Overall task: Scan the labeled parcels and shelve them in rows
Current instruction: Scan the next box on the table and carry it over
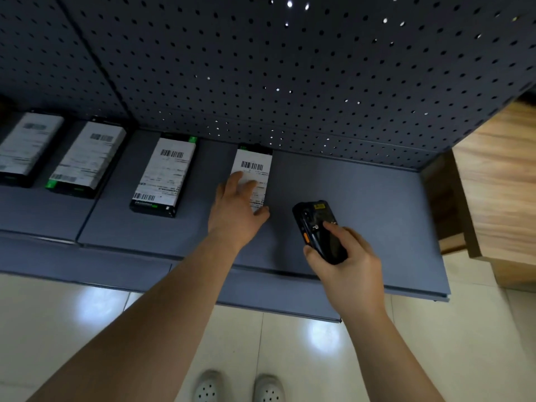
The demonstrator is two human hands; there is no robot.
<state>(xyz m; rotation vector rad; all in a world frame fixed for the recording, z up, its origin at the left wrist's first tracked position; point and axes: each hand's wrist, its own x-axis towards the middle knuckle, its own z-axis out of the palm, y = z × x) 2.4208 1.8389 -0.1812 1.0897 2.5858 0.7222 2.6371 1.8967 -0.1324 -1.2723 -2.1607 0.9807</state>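
Now, parcel (255,165): lay flat at the foot of the pegboard (290,68).
Left hand (239,200): rested spread on its label, clasping nothing.
Right hand (349,266): I gripped the scanner (317,227).
Handling: probably light, stiff; take long edges.

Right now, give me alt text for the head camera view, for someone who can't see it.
A person's left hand rests on the rightmost labeled parcel on a grey shelf while the right hand grips a black handheld scanner beside it. Three other labeled parcels lie in a row to its left, before a perforated back panel.
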